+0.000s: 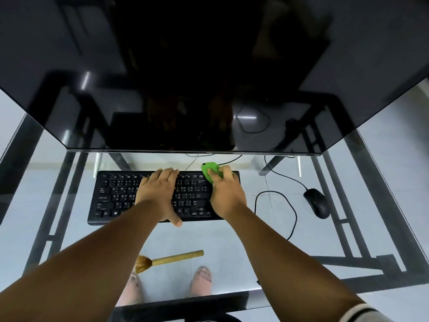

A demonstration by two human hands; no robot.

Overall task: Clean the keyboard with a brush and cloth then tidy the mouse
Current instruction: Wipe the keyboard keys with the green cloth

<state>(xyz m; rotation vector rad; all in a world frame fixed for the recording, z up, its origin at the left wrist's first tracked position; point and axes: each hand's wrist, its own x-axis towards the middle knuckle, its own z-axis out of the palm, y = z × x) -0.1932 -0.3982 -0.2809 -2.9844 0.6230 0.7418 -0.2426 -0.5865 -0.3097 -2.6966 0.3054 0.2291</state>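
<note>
A black keyboard (116, 196) lies on the glass desk (267, 263) below the monitor. My left hand (160, 196) rests flat on the keyboard's middle, fingers spread, holding nothing. My right hand (226, 194) presses a bright green cloth (210, 170) onto the keyboard's far right corner. A wooden-handled brush (169, 260) lies loose on the glass near the front edge, bristles pointing left. The black wired mouse (316, 203) sits to the right of the keyboard, its cable looping between them.
A large dark monitor (209, 77) overhangs the back of the desk. The mouse cable (292, 214) loops across the glass right of the keyboard. Black desk frame bars and my feet show through the glass.
</note>
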